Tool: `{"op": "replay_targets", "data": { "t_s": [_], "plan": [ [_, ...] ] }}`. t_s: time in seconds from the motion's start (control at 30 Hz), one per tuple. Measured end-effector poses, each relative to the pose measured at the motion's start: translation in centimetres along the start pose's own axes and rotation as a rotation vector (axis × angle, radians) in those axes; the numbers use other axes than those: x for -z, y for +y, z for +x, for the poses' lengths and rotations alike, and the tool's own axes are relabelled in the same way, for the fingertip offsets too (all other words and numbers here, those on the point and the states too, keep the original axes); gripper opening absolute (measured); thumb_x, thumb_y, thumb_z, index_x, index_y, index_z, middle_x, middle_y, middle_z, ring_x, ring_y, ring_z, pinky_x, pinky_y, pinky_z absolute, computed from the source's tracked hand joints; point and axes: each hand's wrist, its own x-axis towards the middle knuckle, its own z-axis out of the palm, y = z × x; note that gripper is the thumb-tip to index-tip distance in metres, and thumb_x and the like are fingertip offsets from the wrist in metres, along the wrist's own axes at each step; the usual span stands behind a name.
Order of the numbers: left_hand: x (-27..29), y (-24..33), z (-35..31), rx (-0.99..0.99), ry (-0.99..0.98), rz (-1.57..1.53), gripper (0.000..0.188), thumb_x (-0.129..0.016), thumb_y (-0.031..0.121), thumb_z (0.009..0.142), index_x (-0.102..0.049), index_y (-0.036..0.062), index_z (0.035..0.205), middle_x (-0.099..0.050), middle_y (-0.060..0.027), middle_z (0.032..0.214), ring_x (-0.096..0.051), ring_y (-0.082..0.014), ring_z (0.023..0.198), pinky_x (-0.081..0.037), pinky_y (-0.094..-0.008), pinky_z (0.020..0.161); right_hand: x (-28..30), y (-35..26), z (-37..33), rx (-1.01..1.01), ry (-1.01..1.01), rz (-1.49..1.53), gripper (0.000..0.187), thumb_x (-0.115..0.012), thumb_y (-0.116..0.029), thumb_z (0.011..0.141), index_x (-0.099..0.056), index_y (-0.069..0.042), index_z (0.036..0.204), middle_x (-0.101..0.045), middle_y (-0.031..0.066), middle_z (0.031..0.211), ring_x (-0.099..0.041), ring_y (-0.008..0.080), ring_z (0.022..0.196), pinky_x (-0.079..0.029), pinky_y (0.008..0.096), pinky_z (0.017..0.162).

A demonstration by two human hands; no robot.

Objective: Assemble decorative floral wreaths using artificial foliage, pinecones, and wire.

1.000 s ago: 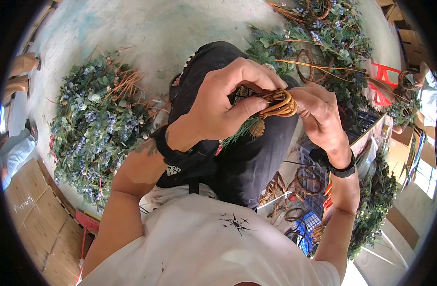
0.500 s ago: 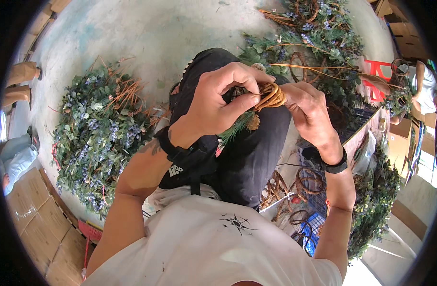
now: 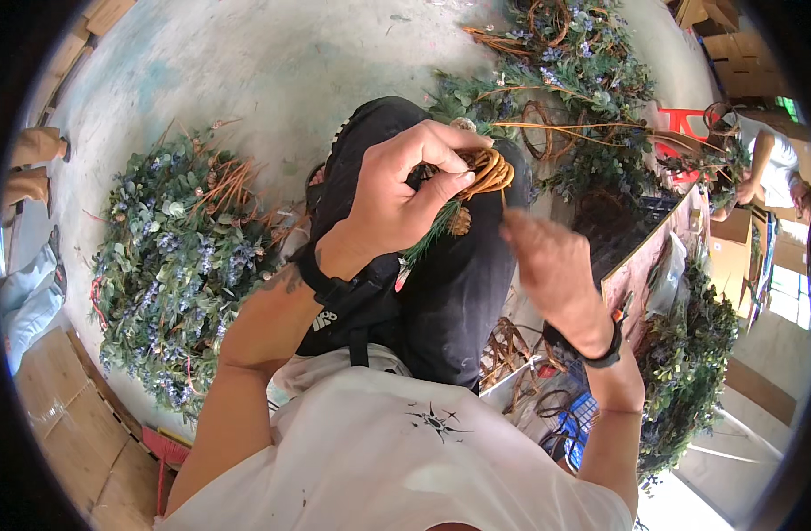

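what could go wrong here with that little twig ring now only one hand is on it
1. Only the left hand pinches the twig ring; the right hand is off it and blurred, so the coil might spring loose.
2. The green sprig and small cone hang below the grip and may slip out.
3. Anything dropped could land in the heap of foliage on the floor and be hard to spot.

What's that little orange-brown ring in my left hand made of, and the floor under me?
The ring looks like coiled woody vine or rattan: thin tan strands wound together, matte. The left hand pinches it; a green sprig and a small cone hang below. The floor looks like bare concrete, pale grey, mottled and dull.
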Motion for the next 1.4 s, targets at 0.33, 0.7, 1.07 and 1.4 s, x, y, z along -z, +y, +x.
{"op": "replay_targets", "data": {
  "t_s": [0.33,0.7,1.07,1.4],
  "plan": [
    [-0.6,0.6,-1.4,0.115,0.128,-0.037,0.009,-0.071,-0.002,0.093,-0.062,0.0006,0.094,-0.074,-0.0164,0.113,-0.07,-0.0192,0.099,-0.055,-0.0322,0.09,6.4,-5.7,9.8,0.642,-0.194,-0.515,0.013,-0.066,-0.015,0.079,-0.066,-0.012,0.091,-0.061,0.0019,0.068,-0.069,0.025,0.066,-0.049,0.0363,0.05],
    [-1.0,0.7,-1.3,0.198,0.127,-0.186,0.022,-0.074,-0.003,0.092,-0.055,0.0003,0.103,-0.064,-0.0136,0.114,-0.064,-0.0176,0.105,-0.052,-0.0322,0.096,7.7,-2.4,15.8,0.855,-0.331,-0.325,0.01,-0.066,-0.017,0.084,-0.066,-0.011,0.093,-0.064,0.0073,0.069,-0.069,0.032,0.072,-0.05,0.0423,0.058],
    [-1.9,0.6,-0.9,0.276,0.145,-0.1,0.052,-0.084,-0.011,0.078,-0.055,0.0027,0.119,-0.063,-0.0072,0.112,-0.064,-0.0153,0.106,-0.052,-0.0339,0.098,8.3,-0.7,16.2,0.939,-0.206,-0.132,0.013,-0.065,-0.016,0.086,-0.07,-0.011,0.097,-0.069,0.0084,0.08,-0.07,0.0326,0.081,-0.053,0.0433,0.067],
    [-2.2,0.1,-0.1,0.259,0.145,-0.232,0.052,-0.085,-0.011,0.077,-0.045,0.0053,0.105,-0.057,-0.0119,0.115,-0.066,-0.0212,0.114,-0.059,-0.0341,0.093,9.8,-4.0,17.0,0.649,-0.593,-0.459,0.019,-0.067,-0.017,0.086,-0.076,-0.016,0.103,-0.077,0.0061,0.09,-0.074,0.0313,0.089,-0.06,0.0431,0.074]
  ]
}}
